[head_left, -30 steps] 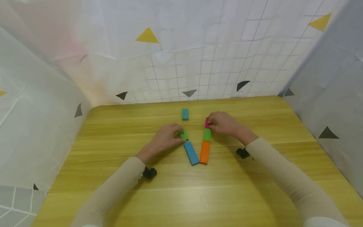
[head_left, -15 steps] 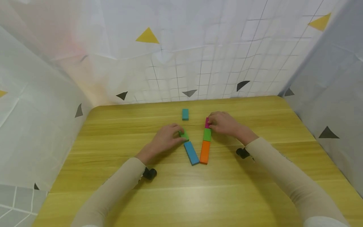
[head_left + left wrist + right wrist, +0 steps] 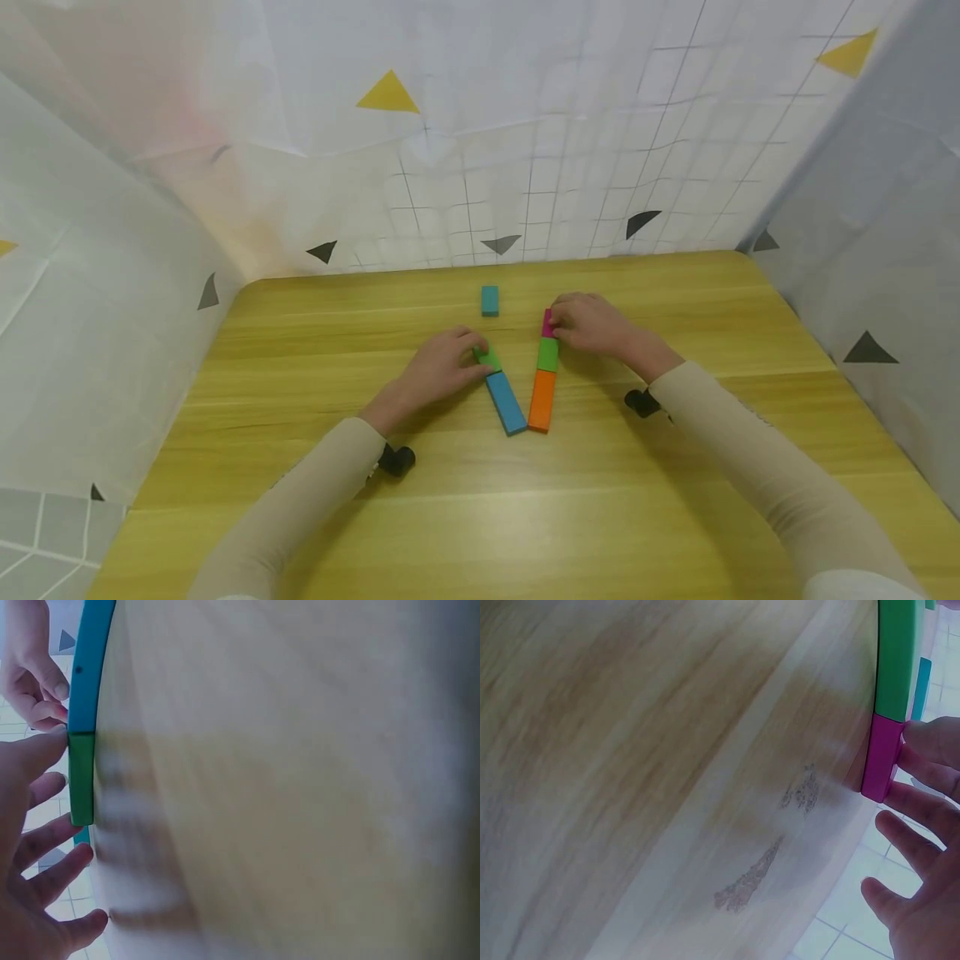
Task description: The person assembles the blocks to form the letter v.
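My left hand [image 3: 444,368] holds a green block [image 3: 489,359] with thumb and fingers at its ends. That block meets the far end of a longer blue block [image 3: 506,403], as the left wrist view also shows. On the right, my right hand [image 3: 592,324] pinches a small magenta block [image 3: 548,323], partly hidden by the fingers. The magenta block touches a second green block [image 3: 547,355], which abuts an orange block [image 3: 542,401]. Both rows lie flat and slant together toward the near ends of the blue and orange blocks, forming a V.
A teal block [image 3: 490,301] lies apart, beyond the left row near the back of the wooden table [image 3: 480,517]. White patterned sheets [image 3: 480,167] stand behind and along both sides of the table.
My left hand has slid its green block slightly nearer along the row, so the small gap to the blue block has closed. The right hand and its row look still.
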A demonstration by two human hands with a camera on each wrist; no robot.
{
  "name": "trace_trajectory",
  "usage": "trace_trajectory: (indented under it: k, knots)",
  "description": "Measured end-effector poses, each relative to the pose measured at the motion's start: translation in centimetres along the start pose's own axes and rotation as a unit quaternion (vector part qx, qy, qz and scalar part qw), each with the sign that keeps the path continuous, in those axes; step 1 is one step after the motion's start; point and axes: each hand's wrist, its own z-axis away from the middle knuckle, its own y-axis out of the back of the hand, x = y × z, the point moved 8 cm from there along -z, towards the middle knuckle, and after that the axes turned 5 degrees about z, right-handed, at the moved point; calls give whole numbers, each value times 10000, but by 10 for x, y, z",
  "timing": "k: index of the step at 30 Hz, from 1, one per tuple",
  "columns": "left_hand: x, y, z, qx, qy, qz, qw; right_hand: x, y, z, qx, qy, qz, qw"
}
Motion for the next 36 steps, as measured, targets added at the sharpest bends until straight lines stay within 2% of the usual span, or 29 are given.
trace_trajectory:
  k: [18,30,36]
  knots:
    - [3,1,1,-38,-38,149,9999,-1,0,1,-25,15,14,10000]
    - [4,-1,-1,14,-121,18,9999,2,-3,-1,-144,-85,-19,9999]
    - [2,-1,-1,39,17,150,9999,2,-2,-1,-158,-85,-37,9998]
